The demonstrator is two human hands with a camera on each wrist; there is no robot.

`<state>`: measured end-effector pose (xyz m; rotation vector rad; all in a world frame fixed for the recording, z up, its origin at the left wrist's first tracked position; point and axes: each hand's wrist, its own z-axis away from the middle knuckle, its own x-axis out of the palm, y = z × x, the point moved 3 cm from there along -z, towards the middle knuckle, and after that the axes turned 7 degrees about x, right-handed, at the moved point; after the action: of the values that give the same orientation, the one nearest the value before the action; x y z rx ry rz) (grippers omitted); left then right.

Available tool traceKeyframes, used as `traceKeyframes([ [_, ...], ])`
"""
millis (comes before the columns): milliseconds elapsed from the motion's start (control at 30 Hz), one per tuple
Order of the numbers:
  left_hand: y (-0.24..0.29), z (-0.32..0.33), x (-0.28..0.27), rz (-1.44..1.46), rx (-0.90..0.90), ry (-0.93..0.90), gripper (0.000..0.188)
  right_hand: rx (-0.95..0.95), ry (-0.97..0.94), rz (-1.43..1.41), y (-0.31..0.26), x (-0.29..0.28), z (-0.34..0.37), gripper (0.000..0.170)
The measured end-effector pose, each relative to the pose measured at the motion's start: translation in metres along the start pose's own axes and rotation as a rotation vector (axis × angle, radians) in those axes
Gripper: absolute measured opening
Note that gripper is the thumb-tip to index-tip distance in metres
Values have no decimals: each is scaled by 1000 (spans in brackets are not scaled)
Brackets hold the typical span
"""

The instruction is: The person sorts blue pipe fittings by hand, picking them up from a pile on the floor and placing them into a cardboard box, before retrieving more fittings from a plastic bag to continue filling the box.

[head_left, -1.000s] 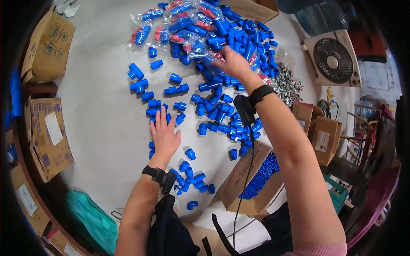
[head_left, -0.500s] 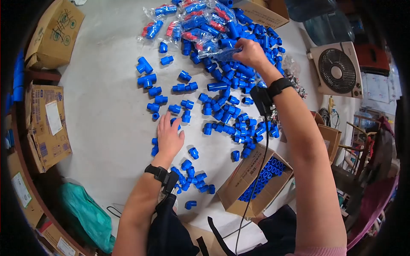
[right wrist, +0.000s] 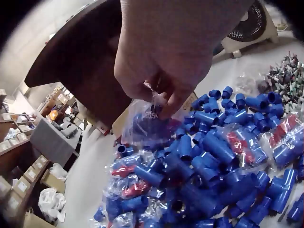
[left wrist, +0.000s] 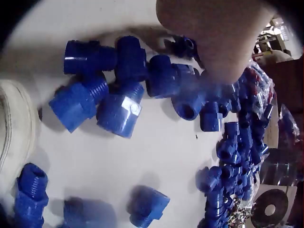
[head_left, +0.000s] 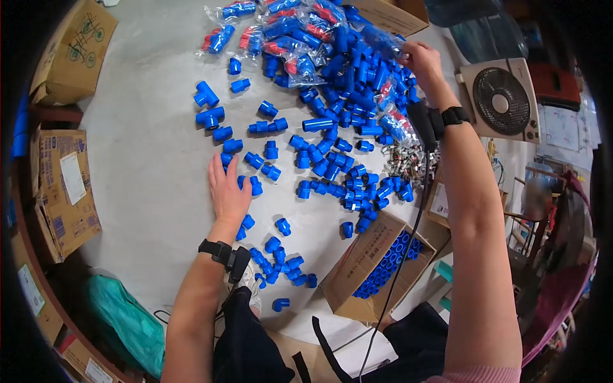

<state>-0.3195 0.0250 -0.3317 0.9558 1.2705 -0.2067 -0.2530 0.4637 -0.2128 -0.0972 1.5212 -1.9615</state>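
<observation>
My right hand (head_left: 424, 64) pinches the top of a clear plastic bag (head_left: 383, 43) over the far right of the pile of blue fittings (head_left: 357, 96). In the right wrist view the bag (right wrist: 147, 124) hangs from thumb and fingers (right wrist: 161, 90), with something blue inside. My left hand (head_left: 229, 191) lies with fingers spread at the left edge of the loose fittings, beside a blue fitting (head_left: 254, 186); whether it touches one is unclear. In the left wrist view the hand (left wrist: 213, 33) is partly seen above several threaded blue fittings (left wrist: 118, 114).
Bagged red and blue pieces (head_left: 281, 29) lie at the back of the pile. Near my legs stands an open carton (head_left: 357, 262) of blue pipe pieces. Small metal parts (head_left: 402, 163) and a fan (head_left: 501, 99) are on the right; cartons (head_left: 70, 185) line the left.
My right hand has moved right and away from me, carrying the bag off the pile's middle. My left hand has shifted slightly left, with nearby fittings in changed positions.
</observation>
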Motion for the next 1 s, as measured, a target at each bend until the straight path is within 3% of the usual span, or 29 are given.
traceKeyframes([
  [100, 16, 6, 2, 83, 59, -49, 49, 28, 100, -102, 17, -14, -5, 18],
  [233, 31, 11, 3, 164, 83, -66, 39, 67, 89, 86, 56, -17, -6, 22],
  [300, 35, 12, 5, 216, 101, -112, 35, -273, 399, 649, 62, -13, 8, 25],
  [333, 36, 13, 5, 216, 103, -115, 35, -370, 494, 777, 55, -3, 27, 27],
  [433, 37, 15, 9, 239, 123, -142, 34, -792, 268, 835, 58, 32, 54, 24],
  [500, 38, 14, 10, 235, 127, -109, 31, -805, -16, 950, 64, 59, 62, 26],
  [533, 38, 14, 10, 234, 124, -108, 31, -749, -36, 971, 69, 69, 59, 42],
  [567, 38, 14, 9, 243, 115, -120, 30, -752, -37, 967, 72, 78, 58, 42],
  [633, 36, 12, 7, 245, 107, -130, 29, -496, -12, 1052, 85, 89, 46, 61],
  [667, 35, 12, 7, 259, 101, -146, 29, -362, -175, 1071, 93, 96, 39, 72],
  [800, 34, 12, 9, 283, 112, -136, 28, -478, -154, 960, 106, 112, 79, 66],
  [900, 38, 12, 8, 261, 95, -141, 28, -718, -144, 978, 109, 114, 113, 56],
  [1000, 38, 13, 7, 243, 93, -160, 26, -731, -215, 864, 110, 116, 133, 47],
])
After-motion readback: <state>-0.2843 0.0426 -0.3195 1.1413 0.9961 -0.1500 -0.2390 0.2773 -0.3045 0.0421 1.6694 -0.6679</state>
